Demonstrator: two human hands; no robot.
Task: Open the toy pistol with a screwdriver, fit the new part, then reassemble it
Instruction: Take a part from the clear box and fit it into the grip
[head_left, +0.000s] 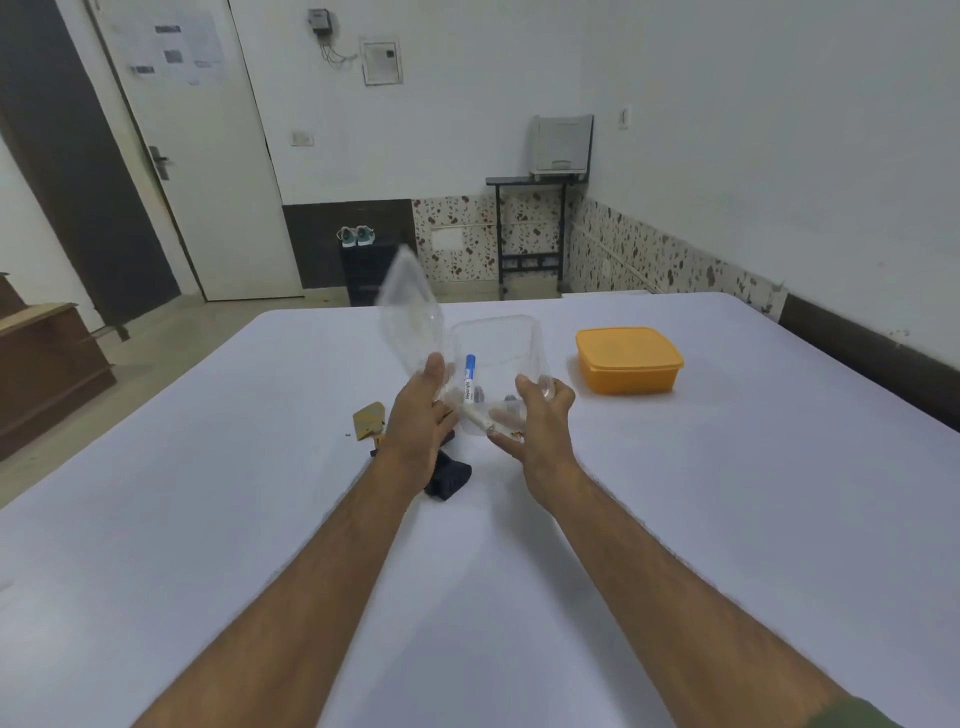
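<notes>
- Left hand (418, 415) pinching clear lid (410, 312) by its lower edge, thumb on the near face; lid raised, tilted up and left, blurred.
- Right hand (540, 423) curled round near right corner of clear plastic box (498, 353), thumb on the rim, fingers under and against the near wall.
- Box open, held between both hands above the white table (727, 493).
- Inside box: blue-capped marker (469, 376) leaning upright against the left wall; white stick-like piece (480, 421) and small dark bits at the bottom, too blurred to identify.
- Toy pistol (447, 480), dark, lying on table under and behind left wrist, mostly hidden.
- Yellowish flat part (370, 418) on table just left of left hand.
- Orange lidded box (628, 358) on table, right of clear box, apart.
</notes>
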